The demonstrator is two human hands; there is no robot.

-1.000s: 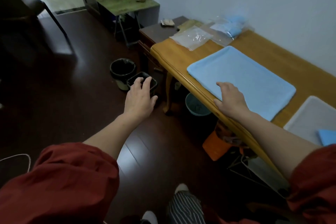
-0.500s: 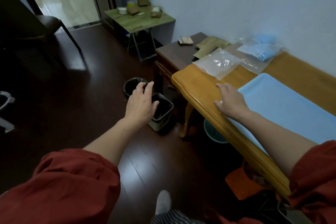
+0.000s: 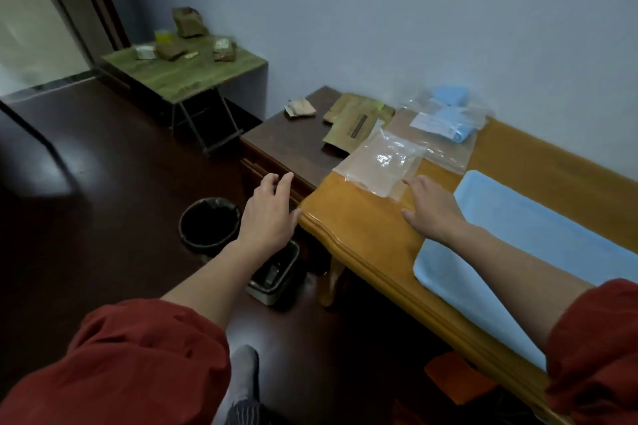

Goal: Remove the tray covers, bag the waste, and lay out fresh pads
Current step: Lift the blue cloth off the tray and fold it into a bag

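A flat light-blue rectangular pad [image 3: 538,252] lies beside the right hand [image 3: 431,214], a clear plastic bag [image 3: 379,162] at its fingertips.

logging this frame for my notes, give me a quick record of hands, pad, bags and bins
left hand: open, in the air beside the table corner
right hand: open, fingers at the clear bag near edge, contact unclear
blue pad: flat on the table, right arm crossing over it
pad pack: by the wall, beyond the clear bag
floor: round bin and square bin
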